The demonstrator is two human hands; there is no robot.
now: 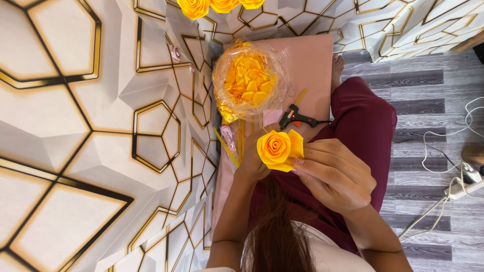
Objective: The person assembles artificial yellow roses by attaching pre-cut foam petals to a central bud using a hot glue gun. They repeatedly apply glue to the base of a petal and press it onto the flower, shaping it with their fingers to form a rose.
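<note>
Hands meet over a yellow ribbon rose (276, 147), seen from a head cam looking down past the person's hair at a lap in maroon trousers (365, 123). Left hand (252, 163) is wrapped shut round the base below the bloom, fingers mostly hidden behind the petals, so what it grips underneath can't be told; a stem, if any, is out of view. Right hand (335, 174) is closed in a pinch on the outer petal (296, 144) at the bloom's right edge, fingertips touching it. Rose sits between the two hands, face up toward the cam, just right of the left hand & just left of the right; the loose petal stands upright along the bloom's side, nearer the right hand.

Beyond the rose, on a pink board (315, 70) laid across the floor, a clear plastic bag (249, 80), round & crinkled, holds cut yellow-orange petals. Black glue gun (297, 118) w/ an orange trigger lies just right of the bag, near a small pink paper slip (273, 116). Yellow sticks (227, 146) lie by the bag's near side. Finished yellow roses (222, 5) line the top edge. No labels legible. White cables & a power strip (461, 187) lie well apart on grey plank flooring, right.
</note>
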